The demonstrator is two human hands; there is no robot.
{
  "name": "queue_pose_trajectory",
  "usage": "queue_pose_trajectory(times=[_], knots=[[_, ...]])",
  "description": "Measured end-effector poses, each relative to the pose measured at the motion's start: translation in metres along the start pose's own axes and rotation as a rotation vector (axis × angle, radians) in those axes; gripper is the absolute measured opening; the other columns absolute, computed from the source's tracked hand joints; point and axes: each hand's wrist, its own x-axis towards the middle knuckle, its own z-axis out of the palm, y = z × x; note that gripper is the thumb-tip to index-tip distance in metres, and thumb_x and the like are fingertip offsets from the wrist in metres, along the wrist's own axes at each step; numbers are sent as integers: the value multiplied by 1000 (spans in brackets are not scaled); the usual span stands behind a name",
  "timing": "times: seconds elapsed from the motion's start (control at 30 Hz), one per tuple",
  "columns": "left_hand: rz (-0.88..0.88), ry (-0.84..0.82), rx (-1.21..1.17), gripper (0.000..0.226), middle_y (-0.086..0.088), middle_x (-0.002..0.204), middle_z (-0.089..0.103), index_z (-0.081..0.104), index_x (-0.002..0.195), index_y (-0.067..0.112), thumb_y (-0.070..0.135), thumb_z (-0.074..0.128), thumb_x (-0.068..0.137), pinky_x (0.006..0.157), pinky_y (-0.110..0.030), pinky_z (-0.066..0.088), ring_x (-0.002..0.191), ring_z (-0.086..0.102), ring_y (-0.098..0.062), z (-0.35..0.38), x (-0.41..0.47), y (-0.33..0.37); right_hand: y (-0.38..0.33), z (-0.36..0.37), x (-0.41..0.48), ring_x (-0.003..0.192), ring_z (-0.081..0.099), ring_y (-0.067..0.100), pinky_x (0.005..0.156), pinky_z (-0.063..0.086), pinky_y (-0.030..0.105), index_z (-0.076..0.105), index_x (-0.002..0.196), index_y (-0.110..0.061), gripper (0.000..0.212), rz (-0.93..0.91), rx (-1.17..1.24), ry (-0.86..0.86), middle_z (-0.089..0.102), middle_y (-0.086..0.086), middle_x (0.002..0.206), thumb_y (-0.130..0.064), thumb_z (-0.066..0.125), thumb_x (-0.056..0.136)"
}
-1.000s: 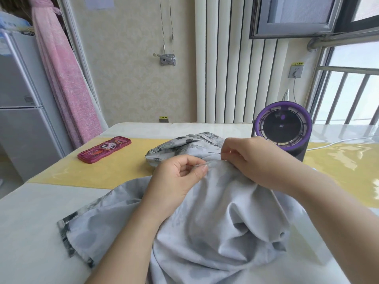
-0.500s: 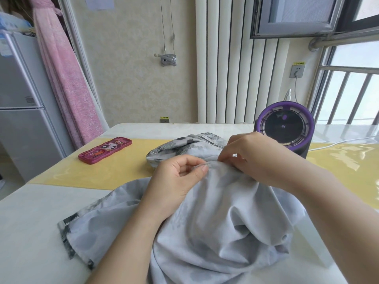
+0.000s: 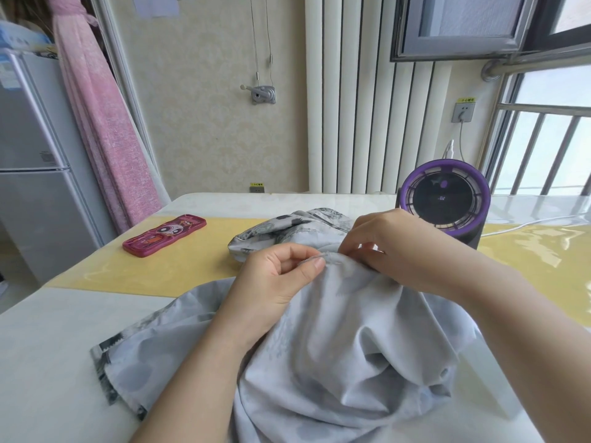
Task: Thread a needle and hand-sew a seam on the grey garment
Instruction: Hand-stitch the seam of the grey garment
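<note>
Grey garment (image 3: pixel 335 346) is bunched up on the near middle of the white table (image 3: pixel 48 346), with its far end spilling onto the yellow mat (image 3: pixel 160 270) and a patterned hem trailing off to the near left. From the head view, the person's left hand (image 3: pixel 278 282) has a raised fold of the cloth pinched between thumb and forefinger, the other fingers curled in loosely. A thin sliver of needle (image 3: pixel 311 258) seems to show right by that thumb tip, though it's hard to make out. The right hand (image 3: pixel 399 247) sits just to the right on the same fold, fingers curled down and nipping the fabric; can't tell if it's got the needle or thread too. Further left on the mat there's a red cartoon phone case (image 3: pixel 164 235), well apart from the cloth. A purple-rimmed fan (image 3: pixel 444 199) stands at the far right just behind the right hand, with a white cable (image 3: pixel 527 222) running off to the right.
</note>
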Motion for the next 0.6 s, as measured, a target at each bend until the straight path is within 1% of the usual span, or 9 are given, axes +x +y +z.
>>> queue_pose_trajectory(times=[0.1, 0.17, 0.27, 0.37, 0.5, 0.6], knots=[[-25, -15, -31, 8, 8, 71, 70, 67, 82, 11, 4, 64, 83, 68, -9, 46, 70, 62, 1, 0, 0, 1, 1, 1, 0, 72, 50, -2, 62, 36, 8, 72, 96, -31, 29, -18, 36, 3, 54, -20, 87, -9, 54, 90], [-38, -18, -47, 8, 8, 71, 70, 67, 82, 11, 5, 64, 82, 68, -10, 47, 69, 62, 1, 0, 0, 1, 2, 1, 0, 74, 50, -2, 63, 36, 6, 72, 96, -30, 29, -30, 50, 11, 54, -20, 87, -8, 55, 90], [-61, -20, -78, 4, 6, 72, 70, 67, 81, 12, 10, 65, 78, 69, -11, 48, 69, 62, -1, 0, 0, 2, 2, 2, 1, 69, 48, -8, 63, 35, 4, 73, 96, -28, 29, -44, 72, 12, 53, -21, 83, -7, 55, 90], [-77, -15, -112, 13, 5, 72, 70, 67, 79, 14, 19, 67, 68, 70, -12, 49, 70, 63, -2, 0, 0, 2, 3, 3, 2, 67, 48, -11, 63, 36, 4, 73, 96, -28, 28, -40, 97, 22, 51, -26, 78, -7, 56, 90], [-79, -18, -119, 13, 5, 72, 70, 68, 78, 14, 20, 66, 67, 70, -12, 49, 70, 63, -2, 0, -1, 3, 3, 3, 1, 69, 50, -9, 63, 36, 5, 73, 97, -27, 29, -39, 104, 19, 52, -26, 80, -6, 55, 90], [-87, -19, -119, 12, 4, 72, 71, 68, 77, 15, 20, 67, 66, 70, -12, 49, 69, 63, -3, 0, -2, 3, 2, 3, 2, 67, 48, -11, 63, 35, 4, 74, 97, -27, 30, -46, 105, 16, 53, -24, 84, -5, 55, 90]])
